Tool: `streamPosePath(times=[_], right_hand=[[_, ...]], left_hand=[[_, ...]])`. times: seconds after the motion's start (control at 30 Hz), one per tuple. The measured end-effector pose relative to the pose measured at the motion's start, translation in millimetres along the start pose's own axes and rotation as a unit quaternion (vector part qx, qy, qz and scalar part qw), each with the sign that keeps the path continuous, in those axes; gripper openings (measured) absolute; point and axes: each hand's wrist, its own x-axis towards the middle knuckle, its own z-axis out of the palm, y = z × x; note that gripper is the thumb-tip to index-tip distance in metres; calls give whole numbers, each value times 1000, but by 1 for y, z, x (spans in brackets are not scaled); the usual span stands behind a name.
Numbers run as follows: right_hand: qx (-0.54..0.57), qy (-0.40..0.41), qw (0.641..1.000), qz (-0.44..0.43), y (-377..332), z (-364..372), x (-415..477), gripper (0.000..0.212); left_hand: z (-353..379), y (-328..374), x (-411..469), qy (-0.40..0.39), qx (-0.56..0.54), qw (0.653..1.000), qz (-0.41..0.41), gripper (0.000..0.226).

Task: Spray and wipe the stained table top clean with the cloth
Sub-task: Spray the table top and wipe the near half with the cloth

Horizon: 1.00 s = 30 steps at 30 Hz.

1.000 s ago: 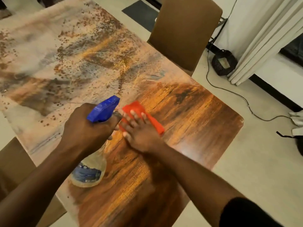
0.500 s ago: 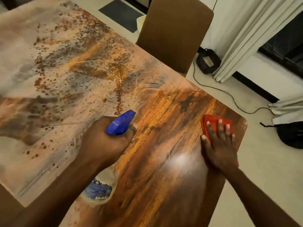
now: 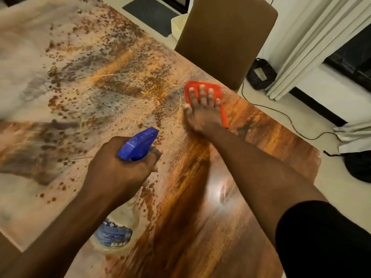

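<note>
The wooden table top [image 3: 261, 149] is glossy brown on its right part, while its left and middle carry a pale film with brown specks [image 3: 84, 93]. My left hand [image 3: 118, 169] grips a clear spray bottle [image 3: 116, 231] with a blue trigger head [image 3: 138, 143], held above the table's near side. My right hand [image 3: 200, 111] lies flat, fingers spread, pressing a red-orange cloth [image 3: 218, 93] onto the table near its far edge, at the border between stained and clean wood.
A brown upholstered chair [image 3: 224, 39] stands pushed against the table's far side, just beyond the cloth. On the pale floor to the right are a small black device [image 3: 260, 74] with a cable, white curtains [image 3: 313, 45] and a dark bag [image 3: 359, 165].
My right hand has swept the cloth from beside the bottle to the table's right corner, then back left and farther away to the far edge. The bottle hand has stayed roughly in place.
</note>
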Motion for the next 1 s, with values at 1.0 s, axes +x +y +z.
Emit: streamPosePath(times=[1.0], right_hand=[[-9, -2, 997, 71, 126, 28, -217, 67]], left_hand=[[-21, -43, -97, -44, 24, 998, -48, 21]])
